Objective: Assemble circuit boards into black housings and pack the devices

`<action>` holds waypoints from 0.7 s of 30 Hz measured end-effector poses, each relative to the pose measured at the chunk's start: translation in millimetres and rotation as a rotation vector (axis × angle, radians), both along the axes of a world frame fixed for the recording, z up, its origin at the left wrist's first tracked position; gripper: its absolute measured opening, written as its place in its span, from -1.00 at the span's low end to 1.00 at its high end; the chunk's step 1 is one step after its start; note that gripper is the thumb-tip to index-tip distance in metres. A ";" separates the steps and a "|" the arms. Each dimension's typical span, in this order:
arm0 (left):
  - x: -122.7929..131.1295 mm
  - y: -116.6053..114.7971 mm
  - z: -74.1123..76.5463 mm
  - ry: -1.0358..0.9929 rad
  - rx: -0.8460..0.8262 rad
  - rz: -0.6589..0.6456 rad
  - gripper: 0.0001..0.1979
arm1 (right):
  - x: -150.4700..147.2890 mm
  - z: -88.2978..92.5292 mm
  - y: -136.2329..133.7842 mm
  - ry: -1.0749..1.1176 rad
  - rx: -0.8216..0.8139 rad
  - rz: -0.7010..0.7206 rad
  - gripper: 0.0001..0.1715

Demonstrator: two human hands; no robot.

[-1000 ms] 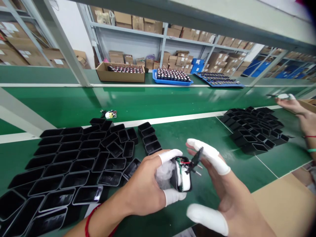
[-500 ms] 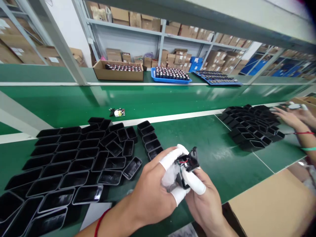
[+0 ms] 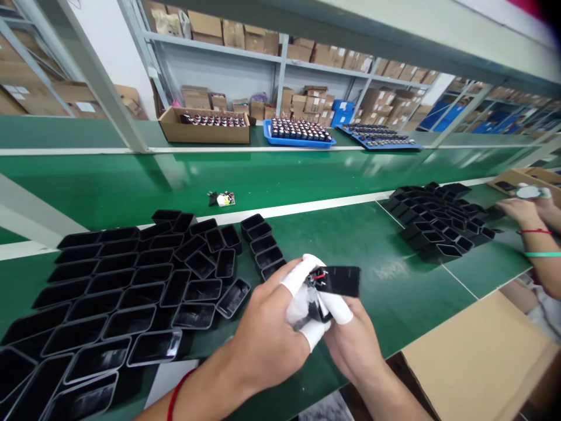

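Both hands meet over the near edge of the green table [image 3: 394, 280], just right of the big spread of empty black shells [image 3: 131, 292]. The left hand [image 3: 267, 339] is curled shut around a small black adapter body [image 3: 316, 307], its capped thumb and forefinger pinching the upper end where red and green wires [image 3: 319, 276] show. The right hand [image 3: 350, 345] comes in from below, its capped thumb lying across the body and its fingers closed on a flat black cover piece [image 3: 339, 280] that sits at the top of the body, tilted toward the right. Whether the cover is already seated or only resting there cannot be told from this angle.

Judging from the grip, the step is closing the cover over the wired inside. To do it well, the wires should be tucked fully below the rim first, so that none gets pinched in the seam. The left hand should hold the body steady while the right presses the cover down squarely, edge by edge, not at 1 corner.

Beyond the shells lies a loose small circuit part [image 3: 222, 199]. To their far right another person's hands [image 3: 521, 210] work beside a second pile of black shells [image 3: 442, 219].
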State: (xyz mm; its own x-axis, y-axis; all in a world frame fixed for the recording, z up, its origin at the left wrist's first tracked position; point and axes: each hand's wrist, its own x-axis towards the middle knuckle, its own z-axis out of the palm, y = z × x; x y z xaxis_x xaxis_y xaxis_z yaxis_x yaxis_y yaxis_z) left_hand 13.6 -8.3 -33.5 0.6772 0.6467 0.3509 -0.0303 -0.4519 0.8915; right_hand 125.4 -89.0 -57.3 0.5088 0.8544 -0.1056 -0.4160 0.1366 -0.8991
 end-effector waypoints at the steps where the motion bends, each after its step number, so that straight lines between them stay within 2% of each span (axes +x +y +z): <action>1: 0.6 0.9 -0.3 0.019 -0.055 0.005 -0.38 | 1.5 1.0 0.5 0.026 -0.006 0.012 -0.66; 3: 1.7 3.2 -1.1 0.075 -0.173 0.030 -0.34 | 5.1 0.8 -2.5 0.029 -0.009 0.010 -0.64; 5: 2.3 5.6 -2.3 0.142 -0.212 0.077 -0.29 | 6.9 -2.8 -10.4 -0.111 -0.003 -0.053 -0.62; 8: 1.8 7.1 -4.0 0.215 -0.058 0.125 -0.34 | 3.5 -9.6 -21.2 -0.407 -0.017 -0.148 -0.47; 9: 1.3 6.8 -3.9 0.216 -0.002 0.115 -0.36 | 1.9 -10.6 -22.0 -0.417 -0.025 -0.171 -0.47; 10: 0.7 6.2 -3.3 0.194 0.035 0.102 -0.37 | 0.8 -10.4 -20.8 -0.338 -0.020 -0.186 -0.52; 12: -0.8 4.1 -0.2 0.107 0.036 0.094 -0.39 | 1.8 -7.1 -14.0 -0.043 0.013 -0.196 -0.65; 15: -3.9 1.3 8.0 -0.065 0.021 0.150 -0.63 | 11.7 1.7 -1.1 0.300 0.051 -0.156 -0.74; 18: -7.0 1.0 15.0 -0.108 0.043 0.195 -0.79 | 23.3 8.6 4.3 0.347 0.015 -0.137 -0.72; 21: -9.0 2.3 16.2 -0.041 0.026 0.205 -0.77 | 29.3 10.7 3.6 0.379 -0.005 -0.136 -0.68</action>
State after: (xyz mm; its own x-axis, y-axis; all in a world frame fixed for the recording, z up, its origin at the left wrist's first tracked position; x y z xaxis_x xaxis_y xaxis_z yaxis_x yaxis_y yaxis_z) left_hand 4.6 -6.0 -17.3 0.5170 0.7601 0.3937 0.0282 -0.4748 0.8796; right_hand 154.7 -85.4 -46.6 0.5412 0.7812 -0.3113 -0.6967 0.2092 -0.6862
